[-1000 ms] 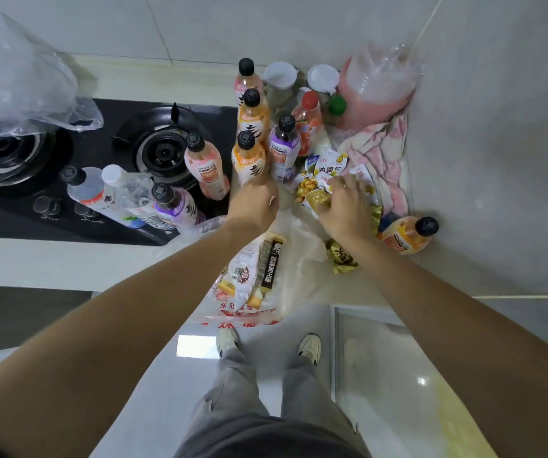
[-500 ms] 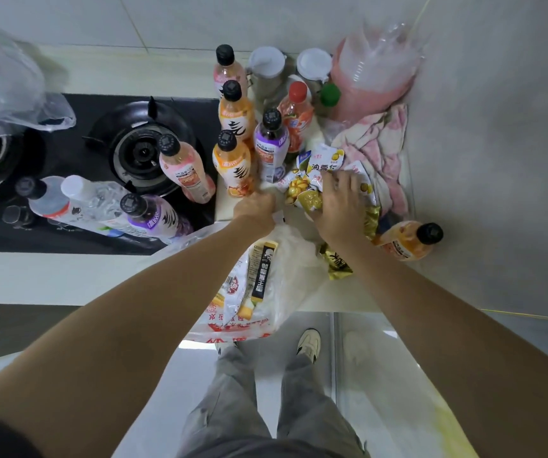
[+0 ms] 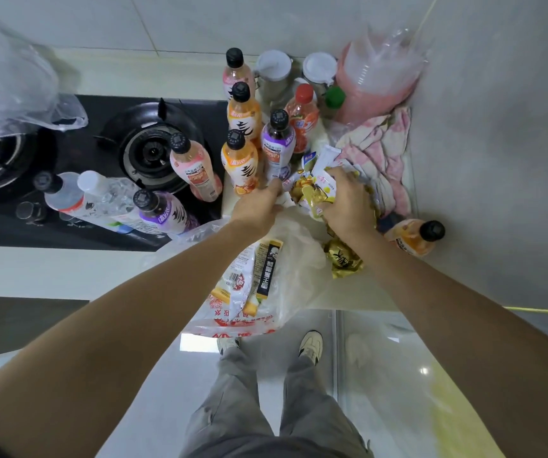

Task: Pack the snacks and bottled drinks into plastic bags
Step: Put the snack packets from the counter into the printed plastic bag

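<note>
Taking the gas stove (image 3: 153, 153) as the landmark and going from its left side rightwards: a crumpled clear bag (image 3: 11, 81) lies over the stove's far left burner, empty as far as can be seen. On the stove's near edge three bottles lie on their sides, among them a purple-label bottle (image 3: 166, 214). A pink-label bottle (image 3: 196, 170) stands on the stove's right burner.

Just off the stove's right edge, on the counter, stands a cluster of upright bottles (image 3: 242, 133), none bagged yet. Nearer the person than that cluster, the left hand (image 3: 259, 206) has its fingers curled at the mouth of the plastic bag (image 3: 295, 259); it seems to pinch the rim open, though the exact hold is hidden. That bag hangs over the counter edge right of the stove and already holds several snack packets (image 3: 249, 279).

Further right, the right hand (image 3: 348, 203) is clamped on a bunch of gold and white snack packets (image 3: 312, 190), beside a pink cloth (image 3: 385, 147). One gold packet (image 3: 343, 257) lies loose below that hand, and an orange bottle (image 3: 414, 238) lies on its side farthest from the stove.

By my judgement the snacks are roughly half packed; every drink remains.
</note>
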Motion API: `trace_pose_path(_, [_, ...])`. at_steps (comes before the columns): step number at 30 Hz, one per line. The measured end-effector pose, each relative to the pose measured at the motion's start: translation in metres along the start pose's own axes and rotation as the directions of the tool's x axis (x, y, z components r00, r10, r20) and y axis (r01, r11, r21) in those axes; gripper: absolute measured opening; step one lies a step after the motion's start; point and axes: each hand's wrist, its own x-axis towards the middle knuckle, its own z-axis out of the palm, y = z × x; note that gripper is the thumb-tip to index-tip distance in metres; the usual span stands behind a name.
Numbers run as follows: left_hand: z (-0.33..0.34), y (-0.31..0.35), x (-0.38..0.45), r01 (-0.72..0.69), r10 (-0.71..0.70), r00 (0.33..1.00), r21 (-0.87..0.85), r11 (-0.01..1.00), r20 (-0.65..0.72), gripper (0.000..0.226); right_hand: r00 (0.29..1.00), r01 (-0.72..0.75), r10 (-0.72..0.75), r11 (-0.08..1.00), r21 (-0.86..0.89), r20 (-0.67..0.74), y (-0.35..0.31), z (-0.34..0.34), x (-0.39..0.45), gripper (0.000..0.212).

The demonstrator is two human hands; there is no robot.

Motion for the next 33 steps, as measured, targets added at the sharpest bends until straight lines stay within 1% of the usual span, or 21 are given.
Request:
trace_pose_path(1, [-0.003,-0.001,-0.005,-0.021,0.02,0.999,-0.035,0.999,-0.03,0.022,1.0,-0.025,0.025,0.999,0.024,0.002,-0.001,-0.003,-0.001,0.059])
trace_pose_path(3, [-0.009,-0.003,-0.016,-0.069,0.06,0.993,-0.1,0.993,-0.098,0.022,0.996,-0.085,0.084,0.988,0.129,0.011,-0.002,-0.008,-0.003,0.059])
trace_pose_path(4, [-0.012,-0.004,-0.021,-0.091,0.074,0.988,-0.124,0.988,-0.138,0.02,0.993,-0.115,0.113,0.976,0.186,0.024,-0.003,-0.01,-0.003,0.056])
trace_pose_path(6, [-0.021,-0.003,-0.03,-0.127,0.089,0.973,-0.169,0.977,-0.214,0.018,0.989,-0.148,0.142,0.953,0.264,0.04,-0.004,-0.014,-0.005,0.039])
trace_pose_path(8, [-0.031,0.003,-0.039,-0.165,0.1,0.953,-0.213,0.963,-0.287,0.02,0.991,-0.126,0.13,0.926,0.354,0.014,-0.007,-0.018,-0.009,0.024])
trace_pose_path(11, [-0.049,0.014,-0.054,-0.202,0.083,0.923,-0.288,0.936,-0.375,0.025,0.993,-0.078,0.109,0.882,0.465,-0.04,-0.022,-0.03,-0.022,0.008])
trace_pose_path(14, [-0.065,0.021,-0.072,-0.22,0.045,0.908,-0.381,0.898,-0.417,0.03,0.994,-0.081,0.11,0.845,0.528,-0.024,-0.037,-0.033,-0.039,0.007])
trace_pose_path(16, [-0.07,0.022,-0.085,-0.197,-0.036,0.893,-0.463,0.864,-0.448,0.03,0.993,-0.108,0.12,0.801,0.589,0.019,-0.043,-0.031,-0.05,0.01])
trace_pose_path(18, [-0.071,0.019,-0.101,-0.152,-0.131,0.876,-0.523,0.839,-0.465,0.028,0.992,-0.123,0.103,0.778,0.616,0.068,-0.05,-0.03,-0.063,0.011])
trace_pose_path(20, [-0.066,0.012,-0.119,-0.093,-0.191,0.881,-0.554,0.827,-0.433,0.03,0.992,-0.122,0.074,0.782,0.611,0.102,-0.057,-0.03,-0.076,0.015])
trace_pose_path(22, [-0.055,0.003,-0.137,-0.023,-0.23,0.9,-0.567,0.823,-0.37,0.028,0.989,-0.115,0.035,0.8,0.588,0.146,-0.061,-0.025,-0.086,0.014])
trace_pose_path(25, [-0.028,-0.014,-0.156,0.119,-0.302,0.914,-0.535,0.836,-0.269,0.029,0.973,-0.125,0.008,0.855,0.504,0.229,-0.061,-0.008,-0.098,0.02])
trace_pose_path(29, [0.006,-0.036,-0.166,0.291,-0.386,0.915,-0.477,0.829,-0.113,0.029,0.957,-0.094,-0.009,0.936,0.341,0.288,-0.062,0.012,-0.113,0.015])
trace_pose_path(31, [0.018,-0.042,-0.165,0.336,-0.401,0.914,-0.433,0.836,-0.066,0.028,0.956,-0.093,0.01,0.958,0.27,0.294,-0.063,0.021,-0.117,0.013])
trace_pose_path(33, [0.023,-0.044,-0.16,0.351,-0.408,0.912,-0.414,0.84,-0.054,0.029,0.957,-0.115,0.042,0.963,0.243,0.288,-0.066,0.029,-0.116,0.015])
